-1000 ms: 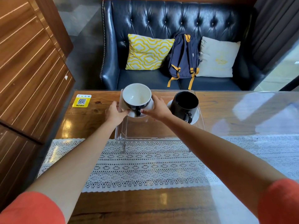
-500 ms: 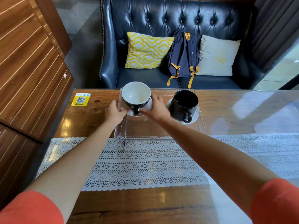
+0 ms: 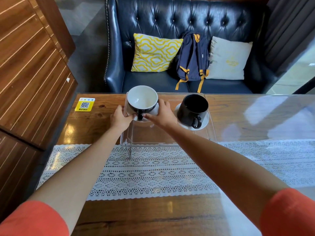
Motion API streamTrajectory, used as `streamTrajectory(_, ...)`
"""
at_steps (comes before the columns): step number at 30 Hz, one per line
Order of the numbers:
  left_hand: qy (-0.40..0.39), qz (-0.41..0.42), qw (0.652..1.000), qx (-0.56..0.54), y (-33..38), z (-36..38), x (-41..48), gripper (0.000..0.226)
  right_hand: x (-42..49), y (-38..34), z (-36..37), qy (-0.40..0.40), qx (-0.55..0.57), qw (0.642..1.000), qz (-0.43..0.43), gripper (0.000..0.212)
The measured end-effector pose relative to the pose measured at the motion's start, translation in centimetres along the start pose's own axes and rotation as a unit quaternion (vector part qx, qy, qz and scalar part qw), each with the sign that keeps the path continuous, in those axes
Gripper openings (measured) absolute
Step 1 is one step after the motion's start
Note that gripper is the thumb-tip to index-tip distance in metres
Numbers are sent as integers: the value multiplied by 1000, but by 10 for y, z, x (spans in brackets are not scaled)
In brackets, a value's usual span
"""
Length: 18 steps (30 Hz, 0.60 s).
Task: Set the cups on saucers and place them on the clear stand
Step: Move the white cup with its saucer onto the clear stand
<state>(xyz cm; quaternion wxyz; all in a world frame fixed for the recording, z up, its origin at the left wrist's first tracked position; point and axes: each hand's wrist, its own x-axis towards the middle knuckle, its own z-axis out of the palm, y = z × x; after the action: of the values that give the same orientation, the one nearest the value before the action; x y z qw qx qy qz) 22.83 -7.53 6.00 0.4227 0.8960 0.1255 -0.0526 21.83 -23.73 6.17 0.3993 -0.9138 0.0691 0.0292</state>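
Observation:
A clear acrylic stand [image 3: 153, 138] sits on the wooden table. A black cup with a white inside [image 3: 142, 99] rests on a white saucer [image 3: 156, 110] over the stand's left half, handle toward me. My left hand [image 3: 120, 119] grips the saucer's left rim and my right hand [image 3: 161, 114] grips its right rim. I cannot tell whether the saucer touches the stand top. On the stand's right half an all-black cup [image 3: 194, 108] stands on its own white saucer [image 3: 205, 119].
A white lace runner [image 3: 153, 172] crosses the table in front of the stand. A yellow QR sticker [image 3: 84, 105] lies at the far left. Beyond the table's far edge is a dark sofa [image 3: 170, 17] with cushions and a backpack [image 3: 192, 60]. A wooden wall [image 3: 30, 68] runs along the left.
Both hands with the white-lined cup and saucer have shifted slightly toward the far left of the stand. The black cup has not moved.

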Motion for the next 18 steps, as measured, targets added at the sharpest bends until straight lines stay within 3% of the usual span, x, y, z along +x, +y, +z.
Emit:
streamTrajectory(5,3,-2,997,-80,-8,0,-9,55,-27,3,-16,-18,47,998,-40,77)
streamTrajectory(7,45,26,992,-116,-12,-3,-18,47,-55,12,-29,-27,48,995,-80,61)
streamTrajectory(11,154,143,973,-94,-10,-18,-40,32,-113,57,-69,-29,21,991,-130,18)
streamTrajectory(13,187,235,951,-77,3,-25,-51,25,-127,79,-95,6,16,993,-118,16)
streamTrajectory(15,164,319,932,-57,22,-19,-64,19,-126,96,-118,65,-2,993,-95,19)
streamTrajectory(18,25,365,930,3,47,17,-81,16,-106,112,-138,104,-38,992,-60,24)
